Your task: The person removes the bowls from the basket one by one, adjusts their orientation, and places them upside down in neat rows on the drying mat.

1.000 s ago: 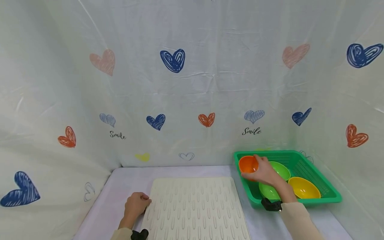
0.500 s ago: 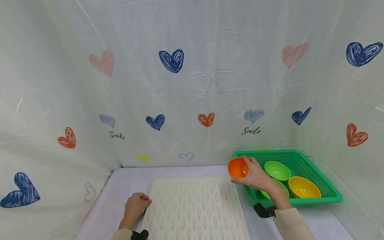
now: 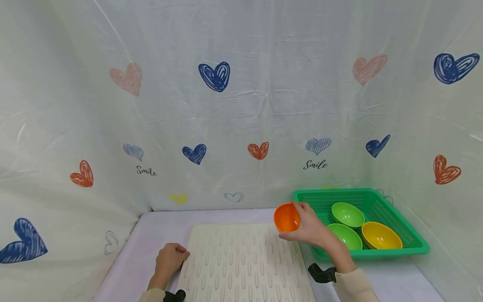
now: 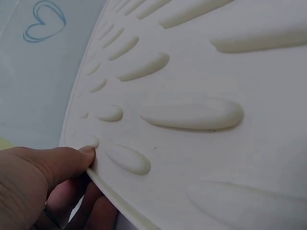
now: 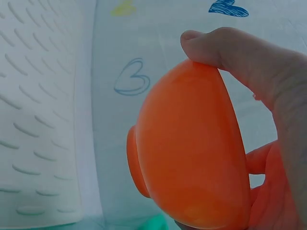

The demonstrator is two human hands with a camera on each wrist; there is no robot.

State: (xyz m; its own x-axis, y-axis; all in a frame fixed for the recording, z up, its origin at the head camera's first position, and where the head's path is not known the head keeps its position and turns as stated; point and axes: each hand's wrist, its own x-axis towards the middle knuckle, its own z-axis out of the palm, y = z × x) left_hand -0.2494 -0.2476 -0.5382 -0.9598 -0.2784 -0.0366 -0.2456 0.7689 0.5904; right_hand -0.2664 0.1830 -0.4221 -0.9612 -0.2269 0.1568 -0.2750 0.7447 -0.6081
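An orange bowl (image 3: 286, 217) is held up in my right hand (image 3: 311, 226), over the far right part of a white ridged drying mat (image 3: 241, 264). Tipped on its side, the bowl (image 5: 192, 148) has the thumb on its wall and fingers around the rim in the right wrist view. My left hand (image 3: 168, 260) pinches the mat's left edge. In the left wrist view, the thumb of that hand (image 4: 53, 177) lies on top of the mat (image 4: 192, 148), with the other fingers bent below its edge.
A green basket (image 3: 415, 239) stands to the right on the white-covered table (image 3: 166, 222). Inside it are two light green bowls (image 3: 348, 214) and a yellow bowl (image 3: 382, 235). A curtain (image 3: 234, 113) printed with hearts hangs behind and at both sides.
My right hand has lifted the orange bowl out of the green basket and carried it left to above the mat. The left hand has stayed at the mat's edge.
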